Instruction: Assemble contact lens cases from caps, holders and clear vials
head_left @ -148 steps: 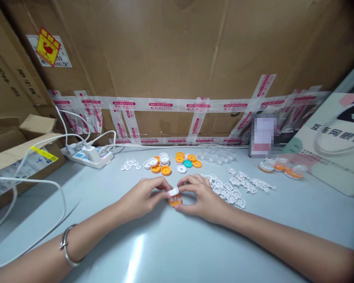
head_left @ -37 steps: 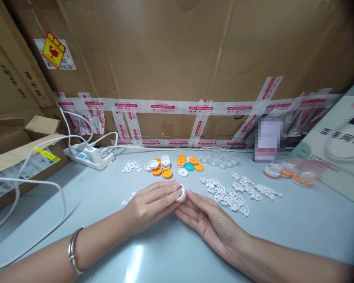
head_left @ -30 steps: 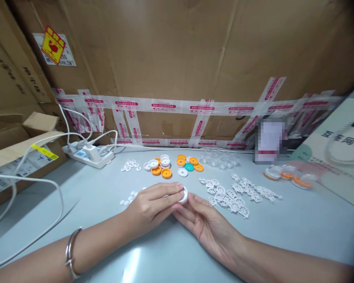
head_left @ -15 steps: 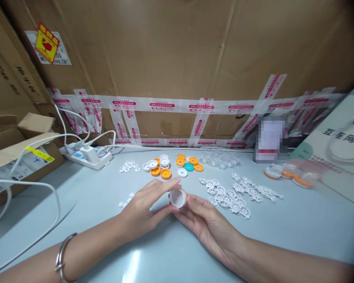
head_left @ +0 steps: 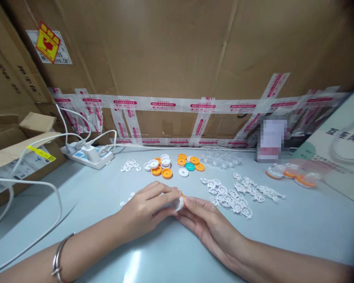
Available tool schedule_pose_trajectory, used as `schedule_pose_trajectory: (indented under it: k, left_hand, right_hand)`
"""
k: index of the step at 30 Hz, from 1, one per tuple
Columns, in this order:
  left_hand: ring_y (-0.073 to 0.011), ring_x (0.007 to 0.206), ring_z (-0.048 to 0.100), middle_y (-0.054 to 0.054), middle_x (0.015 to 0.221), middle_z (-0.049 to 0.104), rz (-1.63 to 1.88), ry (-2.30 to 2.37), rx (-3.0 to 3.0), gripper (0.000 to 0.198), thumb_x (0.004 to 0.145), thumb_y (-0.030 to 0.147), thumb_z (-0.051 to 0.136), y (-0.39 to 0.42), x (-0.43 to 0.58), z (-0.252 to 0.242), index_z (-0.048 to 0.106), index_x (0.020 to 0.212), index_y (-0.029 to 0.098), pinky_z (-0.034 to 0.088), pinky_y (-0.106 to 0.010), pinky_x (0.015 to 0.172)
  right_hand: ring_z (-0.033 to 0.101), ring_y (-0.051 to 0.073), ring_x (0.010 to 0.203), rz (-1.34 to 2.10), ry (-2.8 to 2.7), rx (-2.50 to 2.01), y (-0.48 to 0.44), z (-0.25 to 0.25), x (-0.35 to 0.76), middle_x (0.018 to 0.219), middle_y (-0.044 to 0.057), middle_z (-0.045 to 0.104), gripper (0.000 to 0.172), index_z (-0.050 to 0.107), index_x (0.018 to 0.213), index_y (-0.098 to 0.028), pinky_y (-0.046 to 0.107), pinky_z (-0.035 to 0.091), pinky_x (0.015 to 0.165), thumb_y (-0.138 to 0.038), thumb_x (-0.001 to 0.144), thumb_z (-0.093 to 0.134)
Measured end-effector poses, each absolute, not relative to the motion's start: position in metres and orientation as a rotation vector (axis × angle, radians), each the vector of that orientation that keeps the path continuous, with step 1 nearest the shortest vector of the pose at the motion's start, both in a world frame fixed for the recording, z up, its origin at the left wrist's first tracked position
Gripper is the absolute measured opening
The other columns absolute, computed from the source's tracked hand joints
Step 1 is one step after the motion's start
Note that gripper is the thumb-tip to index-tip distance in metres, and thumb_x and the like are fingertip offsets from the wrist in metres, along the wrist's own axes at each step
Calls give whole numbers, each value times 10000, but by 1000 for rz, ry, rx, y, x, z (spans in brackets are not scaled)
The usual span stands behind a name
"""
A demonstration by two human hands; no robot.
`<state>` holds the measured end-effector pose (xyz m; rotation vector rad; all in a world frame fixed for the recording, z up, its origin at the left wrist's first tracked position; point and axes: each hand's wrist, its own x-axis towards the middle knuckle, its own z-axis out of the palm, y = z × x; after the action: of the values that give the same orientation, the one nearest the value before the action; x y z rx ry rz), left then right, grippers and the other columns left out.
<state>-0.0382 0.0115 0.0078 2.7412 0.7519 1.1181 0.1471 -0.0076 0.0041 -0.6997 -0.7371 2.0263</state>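
Between my hands, above the table, is a small round white plastic cap (head_left: 177, 203) with an orange edge on its right side. My left hand (head_left: 149, 204) is closed on it from the left, fingers over its top and thumb below. From the right, my right hand (head_left: 205, 220) pinches its orange edge between thumb and fingers. The fingers hide much of the cap. Beyond my hands lie orange and white round caps (head_left: 166, 173) and a group of flat rings in orange, white and teal (head_left: 190, 166). White openwork wheel-like pieces (head_left: 224, 194) lie to the right.
Small white stemmed pieces (head_left: 131, 165) and clear plastic parts (head_left: 221, 158) lie farther back. Finished-looking orange-and-clear pieces (head_left: 305, 181) sit at the right. A power strip (head_left: 90, 157) with white cables stands at the left, beside an open carton (head_left: 23, 165). A large cardboard box (head_left: 165, 51) closes off the back.
The white cap has turned so its open face points less toward me. My left fingers have come down over it, and my right hand stays at its right side.
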Motion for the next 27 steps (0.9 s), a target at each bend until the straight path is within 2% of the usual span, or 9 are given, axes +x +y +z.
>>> schedule_pose_trajectory:
  k: [7, 14, 19, 27]
  left_hand:
    - [-153, 779, 577, -88, 867, 633, 1230, 820, 2758, 334, 794, 187, 619, 11, -35, 6, 541, 1113, 127, 506, -268, 684]
    - [-144, 828, 576, -86, 915, 632, 1093, 754, 2774, 310, 830, 140, 558, 8, -37, 10, 527, 1138, 151, 503, -261, 732]
    - [-149, 804, 592, -91, 889, 637, 1192, 807, 2697, 331, 802, 190, 604, 10, -37, 7, 542, 1123, 138, 512, -259, 717]
    - [-151, 900, 598, -87, 980, 621, 1056, 892, 2425, 326, 816, 204, 591, 11, -36, 9, 548, 1136, 157, 499, -269, 802]
  right_hand:
    - [622, 171, 905, 2028, -739, -707, -8, 2, 147, 903, 102, 688, 206, 700, 930, -103, 326, 426, 932, -238, 794, 625]
    - [622, 162, 895, 2008, -765, -739, -10, 4, 147, 887, 86, 690, 182, 706, 877, -114, 312, 428, 929, -253, 783, 636]
    - [624, 175, 906, 2019, -752, -747, -10, 5, 147, 890, 98, 689, 207, 700, 879, -102, 319, 435, 927, -267, 764, 656]
    - [642, 167, 876, 1989, -660, -868, -8, 8, 146, 882, 94, 687, 219, 675, 899, -90, 323, 456, 923, -268, 775, 647]
